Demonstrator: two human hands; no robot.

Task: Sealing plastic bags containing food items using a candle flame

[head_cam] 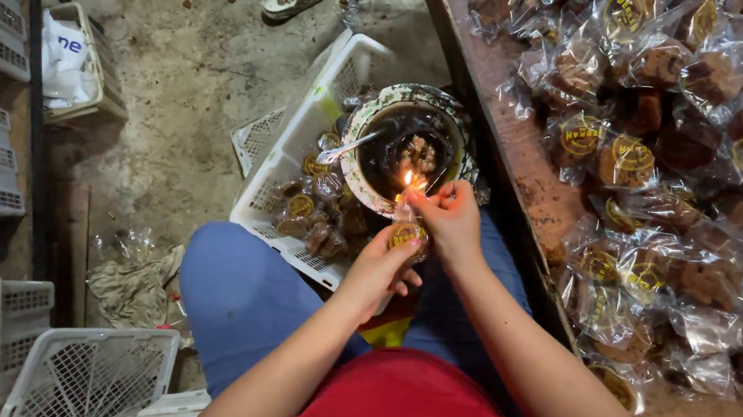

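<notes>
Red-shirted and blue-trousered, I cup a light, crinkly, slippery cellophane-wrapped cake (407, 236) in my left hand (381, 269) while my right hand (450, 217) pinches its thin, heat-fragile neck at the flame (409, 179) over the patterned bowl (367, 164) beside the white crate (298, 136).

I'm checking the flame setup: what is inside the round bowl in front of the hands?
The bowl holds dark residue, a pale lump beside a small flame, and a metal utensil resting on its rim. Its bottom is too dark to see.
</notes>
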